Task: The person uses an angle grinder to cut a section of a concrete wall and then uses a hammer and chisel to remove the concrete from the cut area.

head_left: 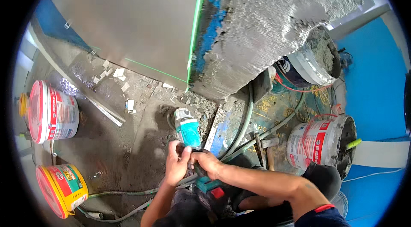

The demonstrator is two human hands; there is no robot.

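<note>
A teal and grey cordless angle grinder (pixel 189 133) points away from me, its head low over the dusty floor in front. My right hand (pixel 207 162) is wrapped round its dark handle, behind the teal body. Against the left side of the tool, my left hand (pixel 177 163) is closed, thumb and fingers curled in by the rear of the teal housing. Behind my right hand, the teal and red battery end (pixel 210 187) shows by my lap. The disc is mostly hidden at this angle. Just beyond the head lies crumbled rubble (pixel 193 108) at the wall's foot.
Green laser lines cross the smooth grey wall (pixel 141 17), beside rough wet plaster (pixel 265 21). A white bucket (pixel 55 111) and a yellow bucket (pixel 64 188) stand left. Mortar buckets (pixel 314 66) (pixel 319 143), hoses (pixel 244 128) and a hammer (pixel 262 148) are right.
</note>
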